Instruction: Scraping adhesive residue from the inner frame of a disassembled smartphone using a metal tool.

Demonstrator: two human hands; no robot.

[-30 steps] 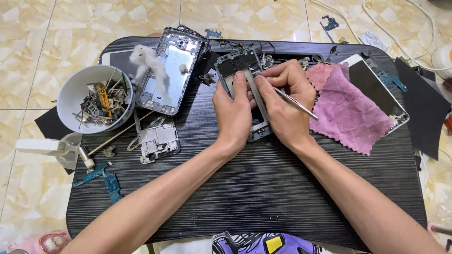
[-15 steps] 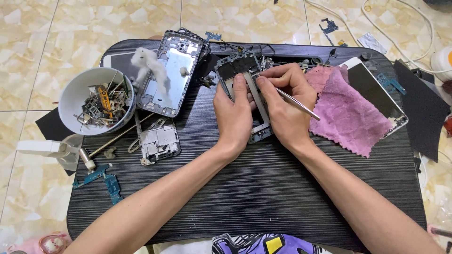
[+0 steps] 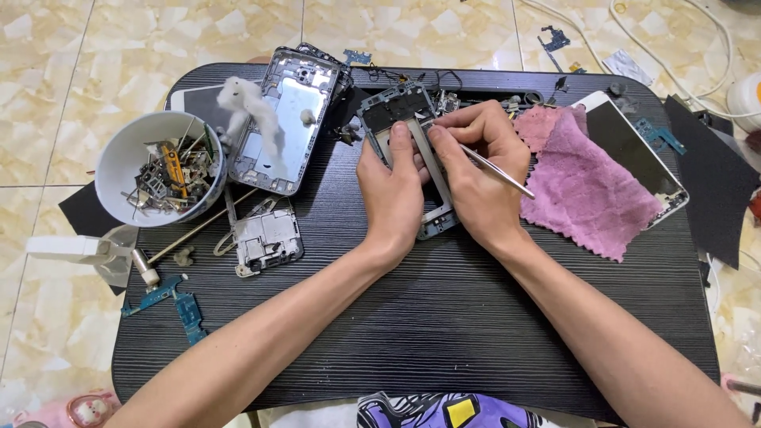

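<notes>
My left hand [image 3: 392, 198] lies flat on the phone frame [image 3: 412, 150], fingers pressing it down near the middle of the black table [image 3: 444, 317]. My right hand [image 3: 483, 174] has its grip pinched around thin tweezers [image 3: 495, 170], tip at the frame's upper part. A pink cloth [image 3: 583, 186] lies just right of it, a white bowl [image 3: 127, 158] of parts well to the left.

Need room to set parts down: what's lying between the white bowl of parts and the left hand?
In the head view, between the white bowl and the left hand lie a silver phone frame with cotton tufts on it, and below it a smaller metal phone plate.
</notes>
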